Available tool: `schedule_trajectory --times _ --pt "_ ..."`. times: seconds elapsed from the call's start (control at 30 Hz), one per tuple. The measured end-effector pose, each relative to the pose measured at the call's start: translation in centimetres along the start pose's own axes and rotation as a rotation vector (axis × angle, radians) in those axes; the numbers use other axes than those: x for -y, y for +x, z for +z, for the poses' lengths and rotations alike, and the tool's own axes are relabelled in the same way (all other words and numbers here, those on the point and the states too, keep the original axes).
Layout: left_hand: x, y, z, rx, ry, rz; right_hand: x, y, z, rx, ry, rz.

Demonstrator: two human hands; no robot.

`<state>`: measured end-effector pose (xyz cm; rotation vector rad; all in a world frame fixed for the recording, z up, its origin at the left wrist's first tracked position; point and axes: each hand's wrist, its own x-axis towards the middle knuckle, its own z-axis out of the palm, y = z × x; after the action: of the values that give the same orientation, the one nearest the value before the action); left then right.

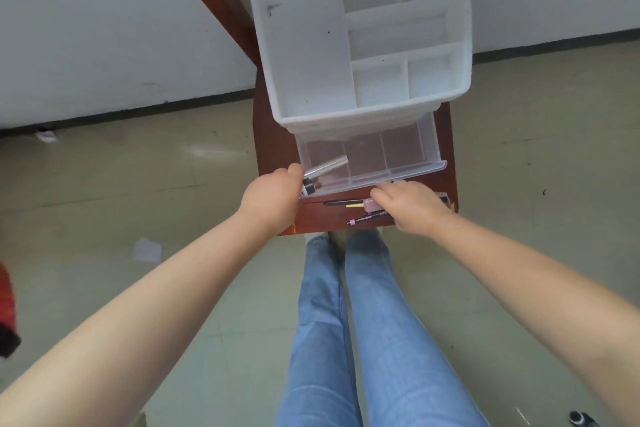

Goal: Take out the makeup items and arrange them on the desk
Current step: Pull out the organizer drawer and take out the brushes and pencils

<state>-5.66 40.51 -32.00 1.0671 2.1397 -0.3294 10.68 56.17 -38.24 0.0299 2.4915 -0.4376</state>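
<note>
A white plastic organizer (pixel 311 55) with several top compartments stands on a narrow red-brown desk (pixel 273 149). Its clear drawer (pixel 398 166) is pulled out toward me. My left hand (pixel 273 198) grips a silver makeup tube (pixel 327 168) with a dark cap at the drawer's left corner. My right hand (pixel 408 204) rests on the desk's front edge just below the drawer, fingers over small items. On the desk lie a thin black pencil (pixel 341 202), a pink bottle (pixel 371 205) with a yellow tip, and a dark pen (pixel 367 218) with a pink end.
The desk is narrow, with its front edge (pixel 332 230) close to my legs in blue jeans (pixel 346 322). Pale tiled floor surrounds it, with scraps of paper (pixel 147 250) at left. A white wall stands behind. A red object (pixel 7 291) sits at the far left.
</note>
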Motion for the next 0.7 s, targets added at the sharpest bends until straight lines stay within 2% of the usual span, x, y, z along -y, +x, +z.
schedule_trajectory --times 0.27,0.47,0.7 --pt "-0.4 -0.8 -0.2 -0.153 -0.061 -0.046 -1.1 3.7 -4.2 -0.120 -0.087 0.144" --pt "0.3 -1.4 -0.1 -0.142 -0.047 -0.073 -1.2 5.3 -5.4 -0.192 -0.071 0.184" --pt "-0.9 -1.2 -1.0 -0.103 0.030 0.031 -1.1 1.3 -4.2 -0.183 0.059 0.183"
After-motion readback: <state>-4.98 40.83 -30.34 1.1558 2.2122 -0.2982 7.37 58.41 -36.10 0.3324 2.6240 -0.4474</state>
